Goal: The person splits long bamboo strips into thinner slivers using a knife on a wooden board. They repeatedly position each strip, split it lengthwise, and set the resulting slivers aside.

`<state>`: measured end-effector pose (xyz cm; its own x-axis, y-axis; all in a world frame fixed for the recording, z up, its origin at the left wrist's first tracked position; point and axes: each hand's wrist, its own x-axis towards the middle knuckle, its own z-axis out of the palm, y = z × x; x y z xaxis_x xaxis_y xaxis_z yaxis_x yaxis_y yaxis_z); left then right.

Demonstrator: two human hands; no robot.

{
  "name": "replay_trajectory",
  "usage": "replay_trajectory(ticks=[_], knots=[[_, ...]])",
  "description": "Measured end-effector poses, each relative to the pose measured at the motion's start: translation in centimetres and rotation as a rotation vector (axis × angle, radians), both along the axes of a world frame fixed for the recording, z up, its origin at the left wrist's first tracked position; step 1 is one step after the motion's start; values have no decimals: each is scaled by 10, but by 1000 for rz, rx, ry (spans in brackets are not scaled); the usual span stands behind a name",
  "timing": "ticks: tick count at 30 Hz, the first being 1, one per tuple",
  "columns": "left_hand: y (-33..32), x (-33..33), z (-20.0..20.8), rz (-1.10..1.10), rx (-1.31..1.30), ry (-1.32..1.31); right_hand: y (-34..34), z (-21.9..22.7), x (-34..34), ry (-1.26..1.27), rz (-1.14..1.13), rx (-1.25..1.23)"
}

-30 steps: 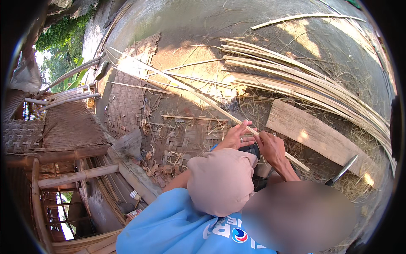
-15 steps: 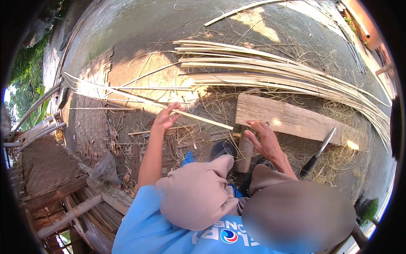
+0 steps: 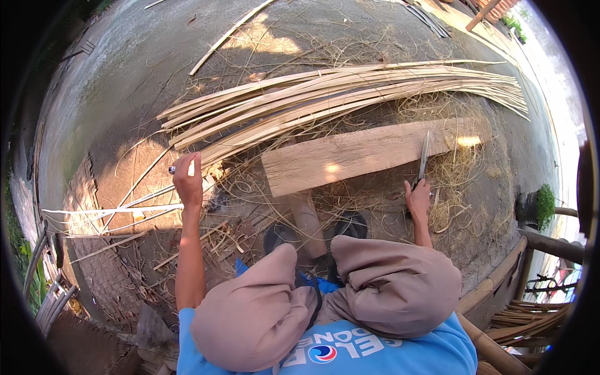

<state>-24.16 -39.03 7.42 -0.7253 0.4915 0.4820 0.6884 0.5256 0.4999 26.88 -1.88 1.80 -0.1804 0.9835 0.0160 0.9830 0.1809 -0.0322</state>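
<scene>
My left hand (image 3: 188,179) is raised at the left, its fingers closed. A small dark-and-white end (image 3: 172,169) pokes out beside the fingers, and a pale edge shows at the top; what they belong to is unclear. A pale bamboo strip (image 3: 112,210) runs from the far left to my left wrist; I cannot tell whether the hand holds it. On the right, my right hand (image 3: 418,199) is wrapped round the dark handle of a knife (image 3: 425,156). Its blade points away from me, over the right part of a wooden plank (image 3: 337,156).
Beyond the plank lies a bundle of long split bamboo strips (image 3: 337,94). Curly shavings (image 3: 462,181) are heaped right of the knife. A round wooden post (image 3: 306,219) stands under the plank between my feet. A woven mat (image 3: 94,250) lies at the left.
My right hand has moved right from the plank's near end and taken hold of the knife. The left hand has gone from open fingers under a strip to closed. The view has shifted right.
</scene>
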Motion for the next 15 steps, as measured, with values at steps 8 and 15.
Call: replay_trajectory(ticks=[8,15], knots=[[99,10,-29,-298,-570,-170,14,-30,8,62,76,22],[94,13,-39,-265,-612,-315,9,-34,7,70,69,57]])
